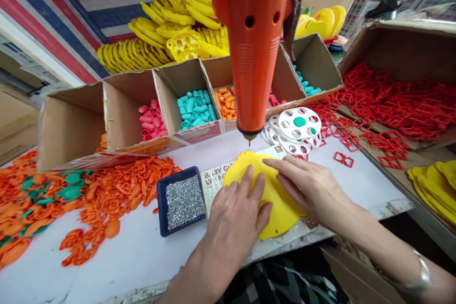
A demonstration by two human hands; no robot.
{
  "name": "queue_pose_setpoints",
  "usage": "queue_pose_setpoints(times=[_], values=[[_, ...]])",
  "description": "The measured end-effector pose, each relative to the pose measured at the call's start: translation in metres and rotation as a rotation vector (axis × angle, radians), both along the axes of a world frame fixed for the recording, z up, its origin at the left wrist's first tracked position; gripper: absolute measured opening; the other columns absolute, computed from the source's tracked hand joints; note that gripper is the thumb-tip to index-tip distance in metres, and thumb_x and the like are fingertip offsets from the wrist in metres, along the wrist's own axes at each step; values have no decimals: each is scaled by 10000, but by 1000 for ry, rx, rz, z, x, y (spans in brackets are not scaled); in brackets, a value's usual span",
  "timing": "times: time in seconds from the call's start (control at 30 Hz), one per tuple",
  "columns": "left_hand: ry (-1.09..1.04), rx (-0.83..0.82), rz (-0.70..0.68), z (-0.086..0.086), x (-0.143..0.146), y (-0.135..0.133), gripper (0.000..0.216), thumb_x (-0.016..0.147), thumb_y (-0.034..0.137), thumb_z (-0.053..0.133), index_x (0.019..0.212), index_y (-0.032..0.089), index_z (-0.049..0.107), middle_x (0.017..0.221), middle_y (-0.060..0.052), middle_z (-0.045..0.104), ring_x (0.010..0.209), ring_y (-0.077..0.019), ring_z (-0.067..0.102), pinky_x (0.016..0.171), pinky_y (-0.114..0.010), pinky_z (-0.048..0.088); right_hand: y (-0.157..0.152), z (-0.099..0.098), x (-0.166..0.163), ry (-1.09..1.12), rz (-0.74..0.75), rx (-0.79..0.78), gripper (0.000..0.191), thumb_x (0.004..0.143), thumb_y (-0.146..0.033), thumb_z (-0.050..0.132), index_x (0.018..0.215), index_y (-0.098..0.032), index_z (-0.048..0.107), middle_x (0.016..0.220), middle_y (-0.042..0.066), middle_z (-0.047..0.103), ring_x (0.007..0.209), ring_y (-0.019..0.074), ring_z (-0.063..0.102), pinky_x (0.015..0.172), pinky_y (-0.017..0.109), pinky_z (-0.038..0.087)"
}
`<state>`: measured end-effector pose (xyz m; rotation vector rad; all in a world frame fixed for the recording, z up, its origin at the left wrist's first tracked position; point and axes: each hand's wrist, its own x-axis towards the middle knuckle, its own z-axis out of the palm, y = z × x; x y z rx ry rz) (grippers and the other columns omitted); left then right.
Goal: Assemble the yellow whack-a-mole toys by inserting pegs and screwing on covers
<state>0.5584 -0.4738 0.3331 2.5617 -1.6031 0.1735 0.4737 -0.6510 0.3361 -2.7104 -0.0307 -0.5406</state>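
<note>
A flat yellow plastic disc (pixel 281 213) with a notched rim lies on a printed sheet (pixel 217 185) on the white table. My left hand (pixel 235 218) rests on its near left part, fingers spread on top. My right hand (pixel 306 190) presses on its right side, with the fingertips pointing left. Above and just behind the disc, an orange electric screwdriver (pixel 252 42) hangs point down, its metal bit (pixel 249 137) clear of the yellow plastic. A navy tray of small silver screws (pixel 167 199) sits to the left of my left hand.
A row of cardboard compartments (pixel 188 80) holds pink, teal and orange plastic parts. White perforated discs (pixel 299 123) are stacked behind the yellow disc. Orange pieces lie at the left, red plastic frames at the right, and yellow parts are heaped behind.
</note>
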Motion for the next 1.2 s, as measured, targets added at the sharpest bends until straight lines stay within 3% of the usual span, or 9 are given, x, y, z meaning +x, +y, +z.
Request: queue_pose_setpoints(times=[0.17, 0.37, 0.5, 0.67, 1.2], values=[[39, -33, -10, -2, -1, 1, 488, 912, 362, 605, 1345, 141, 560, 1422, -157, 564, 918, -271, 682, 793, -432, 586, 10, -6, 44, 148, -41, -230, 295, 904, -111, 499, 1168, -111, 631, 851, 59, 673, 639, 216, 659, 515, 319, 420], [92, -189, 38, -8, -4, 4, 431, 905, 335, 600, 1272, 110, 585, 1315, -158, 638, 920, -282, 679, 766, -446, 601, 11, -16, 44, 26, -31, -323, 258, 912, -116, 495, 1108, -118, 663, 751, 18, 625, 588, 199, 631, 518, 311, 405], [146, -314, 110, -10, -1, 6, 265, 903, 248, 570, 1110, 106, 656, 1170, -150, 694, 957, -303, 666, 799, -494, 605, 11, -17, 44, 16, -22, -347, 274, 963, -150, 429, 1105, -110, 661, 770, 25, 628, 629, 191, 637, 543, 309, 406], [149, -324, 56, -15, 1, 8, 359, 939, 255, 499, 1212, 62, 629, 1320, -192, 632, 1221, -325, 583, 1010, -520, 533, 13, -16, 44, 2, -18, -341, 339, 1009, -205, 354, 1119, -96, 656, 796, 44, 650, 643, 185, 643, 572, 297, 435], [138, -210, 49, -23, 1, 8, 448, 979, 322, 438, 1350, 101, 558, 1453, -145, 540, 1354, -290, 481, 1105, -482, 456, 13, -14, 50, 30, 56, -313, 306, 978, -161, 396, 1072, -66, 671, 718, 31, 604, 572, 179, 604, 520, 303, 402]])
